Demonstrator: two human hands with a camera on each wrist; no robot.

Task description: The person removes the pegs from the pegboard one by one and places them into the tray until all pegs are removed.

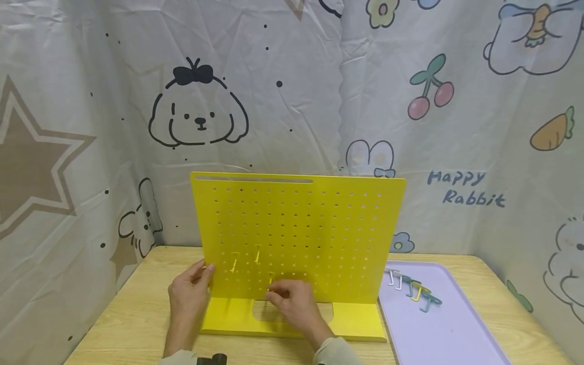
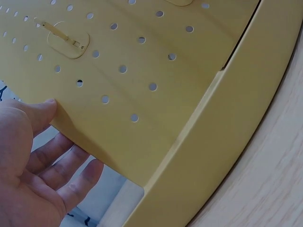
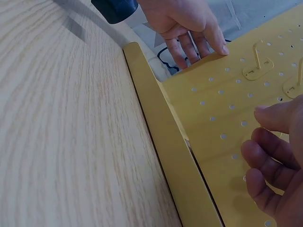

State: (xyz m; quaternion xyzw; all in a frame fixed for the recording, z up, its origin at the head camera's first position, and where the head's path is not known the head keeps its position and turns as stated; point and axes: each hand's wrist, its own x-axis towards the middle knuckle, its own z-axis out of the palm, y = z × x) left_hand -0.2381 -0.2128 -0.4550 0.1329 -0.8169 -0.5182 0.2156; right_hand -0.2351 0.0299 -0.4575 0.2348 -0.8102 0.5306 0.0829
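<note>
A yellow pegboard point(image 1: 298, 208) stands upright on its base. My left hand point(image 1: 189, 291) grips the board's left edge, its thumb point(image 2: 45, 111) on the front face and the other fingers behind. Low on the board, slightly left of the middle, my right hand point(image 1: 295, 303) pinches a yellow hook point(image 1: 271, 277) between thumb and index finger; the fingers cover most of this hook in the right wrist view. Two more yellow hooks sit on the board further left, one point(image 1: 234, 264) nearer the left edge and another point(image 1: 257, 256) slightly higher.
Right of the board lies a lilac tray point(image 1: 438, 329), partly behind the board's edge. Along its upper left part are white hooks point(image 1: 398, 280), green hooks point(image 1: 430, 301) and a yellow hook point(image 1: 417, 292). The wooden table point(image 1: 137, 304) extends to a printed curtain point(image 1: 292, 111) behind.
</note>
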